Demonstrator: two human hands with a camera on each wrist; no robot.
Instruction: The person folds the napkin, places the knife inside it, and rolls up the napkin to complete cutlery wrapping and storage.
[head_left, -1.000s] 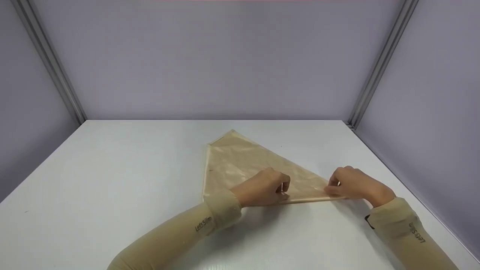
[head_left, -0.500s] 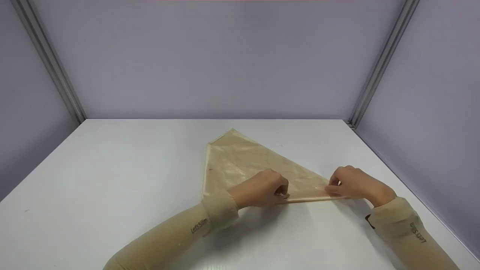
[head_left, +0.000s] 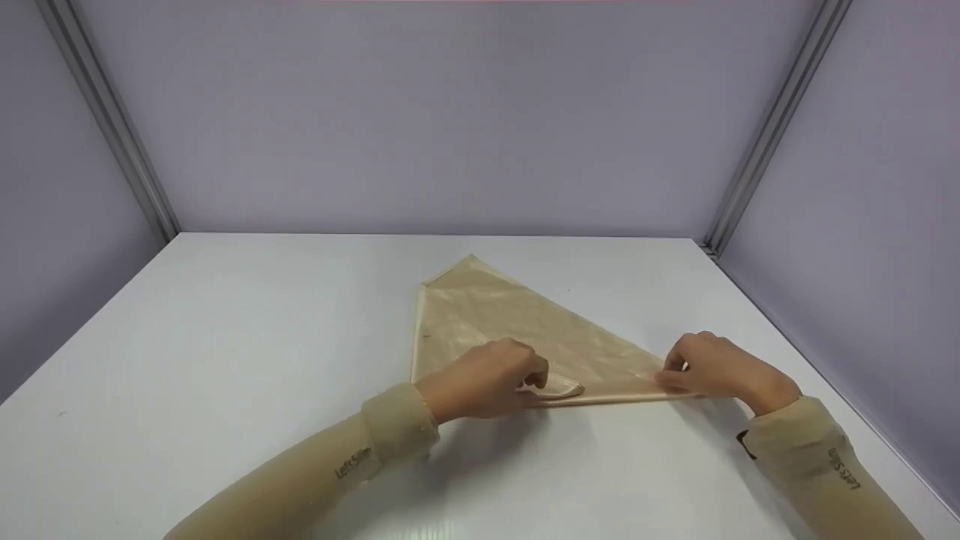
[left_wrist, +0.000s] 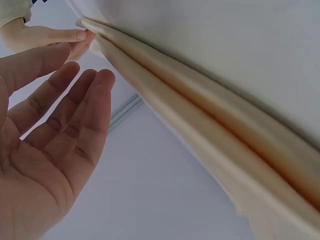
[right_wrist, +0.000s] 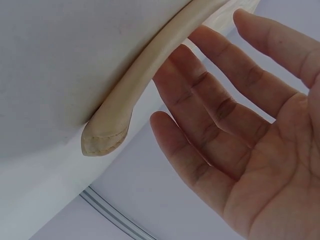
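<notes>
A beige satin cloth [head_left: 510, 322], folded into a triangle, lies on the white table [head_left: 225, 337]. My left hand [head_left: 536, 382] sits at the middle of the cloth's near edge, where a short length is rolled up [head_left: 561, 390]. In the left wrist view that hand [left_wrist: 75, 75] is spread, its fingers straight beside the doubled cloth edge [left_wrist: 200, 115], gripping nothing. My right hand [head_left: 671, 375] rests at the cloth's right corner. In the right wrist view its fingers [right_wrist: 200, 75] lie straight against the rolled edge, just past the stitched corner tip [right_wrist: 102, 137].
Lilac walls close the table in at the back and both sides, with grey metal posts [head_left: 772, 127] at the two back corners. The white tabletop stretches wide to the left of the cloth and in front of it.
My left hand has slid left along the near edge, and a small rolled flap of cloth now shows beside it. The right hand has stayed at the corner.
</notes>
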